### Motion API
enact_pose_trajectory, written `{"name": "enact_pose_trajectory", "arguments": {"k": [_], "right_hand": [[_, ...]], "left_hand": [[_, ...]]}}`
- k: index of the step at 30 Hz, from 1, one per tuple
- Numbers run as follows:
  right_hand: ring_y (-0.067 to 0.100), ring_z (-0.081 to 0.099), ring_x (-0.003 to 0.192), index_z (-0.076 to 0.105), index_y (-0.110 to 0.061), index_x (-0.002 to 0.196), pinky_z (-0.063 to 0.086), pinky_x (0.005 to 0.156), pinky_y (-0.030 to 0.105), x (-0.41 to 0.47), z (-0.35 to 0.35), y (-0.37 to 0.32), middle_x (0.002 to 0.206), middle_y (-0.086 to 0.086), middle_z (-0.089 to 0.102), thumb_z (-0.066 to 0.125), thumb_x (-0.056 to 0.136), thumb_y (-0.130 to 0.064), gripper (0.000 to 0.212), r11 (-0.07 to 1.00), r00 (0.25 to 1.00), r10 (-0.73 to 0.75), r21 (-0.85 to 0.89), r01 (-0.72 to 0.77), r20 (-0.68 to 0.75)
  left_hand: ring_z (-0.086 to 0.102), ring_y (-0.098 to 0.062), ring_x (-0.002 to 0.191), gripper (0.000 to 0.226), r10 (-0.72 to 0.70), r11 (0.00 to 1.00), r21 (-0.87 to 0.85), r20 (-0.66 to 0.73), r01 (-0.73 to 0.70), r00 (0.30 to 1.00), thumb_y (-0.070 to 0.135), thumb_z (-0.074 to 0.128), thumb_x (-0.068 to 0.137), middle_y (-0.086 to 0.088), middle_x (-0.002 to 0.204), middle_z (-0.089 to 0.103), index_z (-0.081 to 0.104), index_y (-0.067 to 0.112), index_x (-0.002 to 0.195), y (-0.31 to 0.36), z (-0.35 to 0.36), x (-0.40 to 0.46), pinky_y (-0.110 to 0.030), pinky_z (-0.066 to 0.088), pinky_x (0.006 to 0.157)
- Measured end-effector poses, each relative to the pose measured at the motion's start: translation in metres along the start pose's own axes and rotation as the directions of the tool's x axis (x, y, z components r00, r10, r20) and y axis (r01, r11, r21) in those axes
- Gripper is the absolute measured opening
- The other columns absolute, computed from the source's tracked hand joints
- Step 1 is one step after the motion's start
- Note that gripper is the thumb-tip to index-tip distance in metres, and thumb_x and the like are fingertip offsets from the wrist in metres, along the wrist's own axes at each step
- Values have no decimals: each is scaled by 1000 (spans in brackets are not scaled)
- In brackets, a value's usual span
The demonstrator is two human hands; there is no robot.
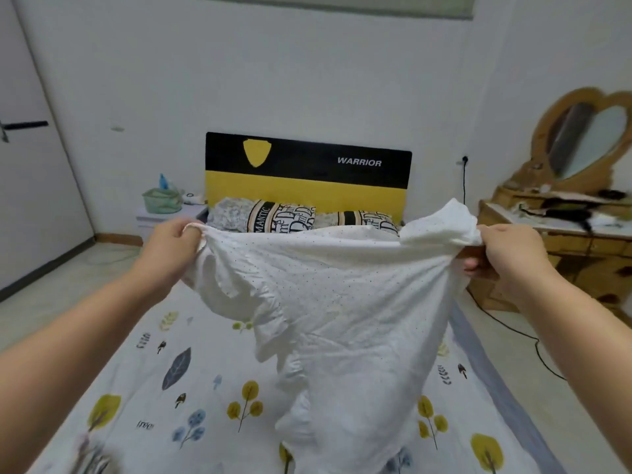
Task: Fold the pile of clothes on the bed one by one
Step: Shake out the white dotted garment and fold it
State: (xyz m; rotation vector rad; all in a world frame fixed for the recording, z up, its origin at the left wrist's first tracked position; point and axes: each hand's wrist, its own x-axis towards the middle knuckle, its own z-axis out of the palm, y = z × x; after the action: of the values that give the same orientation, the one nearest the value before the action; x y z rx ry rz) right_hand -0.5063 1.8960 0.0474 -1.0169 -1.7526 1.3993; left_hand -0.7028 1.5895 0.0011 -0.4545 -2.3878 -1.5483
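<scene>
Hands (171, 239) (506, 249) grip white garment (335, 302) before "WARRIOR" headboard (307, 172).

You see two pillows (273, 217) under a black-and-yellow headboard (307, 172), a basket (160, 200) at left, a dresser (564, 241) at right.

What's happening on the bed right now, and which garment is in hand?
A person holds a white dotted garment up over the bed. The left hand and right hand each grip its top edge, stretching it wide, the rest hanging crumpled toward the leaf-print sheet. It is not yet folded.
</scene>
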Motion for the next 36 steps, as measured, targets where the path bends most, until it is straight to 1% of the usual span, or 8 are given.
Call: {"name": "enact_pose_trajectory", "arguments": {"k": [10,12,14,16,20,24,31,36], "right_hand": [[23,61,65,58,-5,92,55,48,29,-30,-18,-27,82,11,63,45,95,-7,14,996,993,-23,91,13,116],[25,63,72,60,-5,88,57,54,37,-35,-16,-33,85,11,65,44,92,-2,17,969,973,18,235,-73,228],[29,63,83,62,-5,91,55,67,49,-38,-14,-40,93,14,67,42,92,-3,20,909,938,59,370,-192,342],[31,62,97,62,-3,100,48,84,53,-40,-11,-47,106,17,67,40,94,-5,23,850,897,68,445,-282,438],[30,57,109,55,5,110,50,89,47,-48,-4,-57,114,17,61,58,82,2,28,751,806,13,527,-399,592],[18,48,80,48,-9,76,54,75,37,-57,0,-62,78,6,47,46,93,-9,17,820,744,2,425,-383,668],[18,52,60,46,-13,68,52,57,23,-72,-6,-78,64,5,48,48,92,-24,26,921,780,8,299,-249,625],[25,59,69,52,-11,81,50,69,31,-72,-17,-76,77,12,56,53,90,-28,19,976,840,-18,193,-104,543]], "left_hand": [[40,-19,62,26,-8,1000,-14,269,12,963,16,35,84,-11,72,45,57,2,86,68,-34,6,-28,31,56],[51,-21,66,23,7,997,-72,576,42,817,9,41,89,-13,77,56,64,8,83,79,-34,-11,-27,39,57],[61,-21,76,18,8,999,-27,851,28,525,13,53,84,-10,85,67,70,13,85,87,-32,-27,-29,50,65],[64,-15,86,21,-20,996,49,938,-75,346,18,58,79,-2,94,71,69,16,97,91,-23,-37,-28,50,78],[61,-6,99,17,74,961,86,836,-263,543,18,55,91,11,105,66,61,29,103,96,8,-42,-18,45,78],[53,-6,107,39,160,975,1,682,-220,714,29,53,93,4,126,54,46,25,130,105,30,-45,-17,43,83],[30,-12,137,70,217,975,-189,745,-113,630,47,56,85,12,151,26,22,36,145,117,70,-65,-38,31,109],[64,-4,86,18,221,965,-261,819,1,530,24,52,93,5,94,70,66,12,93,119,83,-75,-38,43,100]]}}
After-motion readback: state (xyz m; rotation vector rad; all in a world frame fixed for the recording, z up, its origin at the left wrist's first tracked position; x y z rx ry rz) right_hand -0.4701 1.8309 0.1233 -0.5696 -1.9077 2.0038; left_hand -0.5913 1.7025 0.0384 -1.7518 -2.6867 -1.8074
